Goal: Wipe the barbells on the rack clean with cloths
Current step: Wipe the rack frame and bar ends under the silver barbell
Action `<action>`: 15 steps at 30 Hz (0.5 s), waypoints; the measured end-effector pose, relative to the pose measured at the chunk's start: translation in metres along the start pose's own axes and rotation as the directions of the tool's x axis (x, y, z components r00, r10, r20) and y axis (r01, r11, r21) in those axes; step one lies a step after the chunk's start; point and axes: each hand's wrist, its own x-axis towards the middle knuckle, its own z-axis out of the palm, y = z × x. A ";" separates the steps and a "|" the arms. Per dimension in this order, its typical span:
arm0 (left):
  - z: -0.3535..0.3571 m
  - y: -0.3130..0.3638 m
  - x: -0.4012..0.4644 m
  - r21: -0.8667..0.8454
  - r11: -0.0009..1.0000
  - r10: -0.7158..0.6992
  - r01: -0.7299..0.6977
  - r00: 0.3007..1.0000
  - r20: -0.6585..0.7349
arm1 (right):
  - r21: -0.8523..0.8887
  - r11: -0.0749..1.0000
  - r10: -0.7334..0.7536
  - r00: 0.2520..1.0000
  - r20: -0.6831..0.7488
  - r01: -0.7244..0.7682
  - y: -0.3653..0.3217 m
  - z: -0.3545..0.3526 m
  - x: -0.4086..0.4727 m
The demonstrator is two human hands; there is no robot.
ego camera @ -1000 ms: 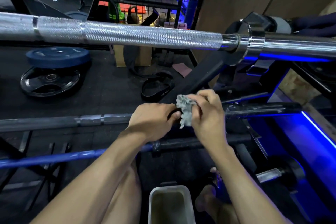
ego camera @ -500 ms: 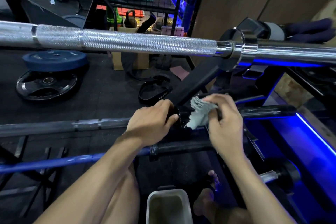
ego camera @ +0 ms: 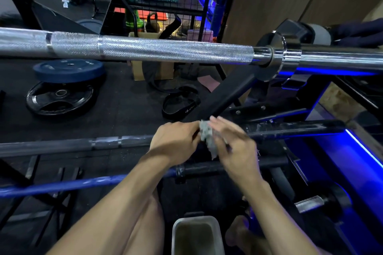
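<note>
Dark rubber floor (ego camera: pixel 124 97) covers this gym corner, with blue light strips glowing at the right side. On the floor at the left lie a blue weight plate (ego camera: pixel 68 70) and, just in front of it, a black weight plate (ego camera: pixel 60 98).

Three barbells lie across the rack (ego camera: pixel 226 93), one under the other. The top barbell (ego camera: pixel 145 50) is bright silver, with fine knurling on its shaft and a shiny smooth sleeve at the right. The middle barbell (ego camera: pixel 83 145) is dark grey and dull, and its black sleeve at the right shows white dusty marks. The lowest barbell (ego camera: pixel 62 186) has a blue shaft and a black sleeve.

Both hands meet at the middle barbell, near its collar. The left hand (ego camera: pixel 176 143) is curled around the bar there. The right hand (ego camera: pixel 234 149) is blurred; its fingers seem to press a small grey crumpled cloth (ego camera: pixel 207 136) against the bar, and the cloth hangs a little below them.

Near the bottom edge, a pale rectangular container (ego camera: pixel 196 234) stands between the person's legs.
</note>
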 end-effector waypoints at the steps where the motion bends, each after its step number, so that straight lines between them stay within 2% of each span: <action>1: 0.001 0.000 0.001 0.001 1.000 -0.006 0.006 1.000 0.003 | 0.031 0.994 0.104 0.995 -0.007 -0.104 -0.004 0.002 0.013; 4: 0.005 0.000 0.004 0.005 1.000 -0.020 0.020 1.000 -0.002 | 0.103 0.910 0.403 0.915 -0.002 -0.401 -0.004 0.005 0.031; 5: 0.006 -0.001 0.004 0.011 1.000 -0.019 0.019 1.000 -0.001 | 0.143 0.878 0.466 0.884 -0.037 -0.457 0.000 0.001 0.033; 7: 0.008 -0.004 0.004 0.013 1.000 0.000 0.000 1.000 0.020 | 0.236 0.846 0.521 0.835 -0.175 -0.478 0.015 -0.015 0.038; 9: 0.006 -0.006 0.003 -0.004 1.000 0.013 -0.013 0.998 0.059 | 0.220 0.863 0.494 0.849 -0.189 -0.454 0.023 -0.026 0.044; 12: 0.002 -0.007 0.006 -0.014 1.000 0.003 -0.002 0.997 0.080 | 0.145 0.919 0.359 0.930 0.078 -0.367 0.013 -0.019 0.042; 13: 0.002 -0.007 0.007 -0.016 1.000 0.000 0.001 0.997 0.083 | 0.135 0.938 0.304 0.945 0.124 -0.320 0.004 -0.015 0.035; 15: 0.002 -0.007 0.009 -0.035 0.999 -0.007 0.010 0.996 0.092 | 0.134 0.973 0.184 0.982 0.053 -0.189 -0.002 -0.008 0.013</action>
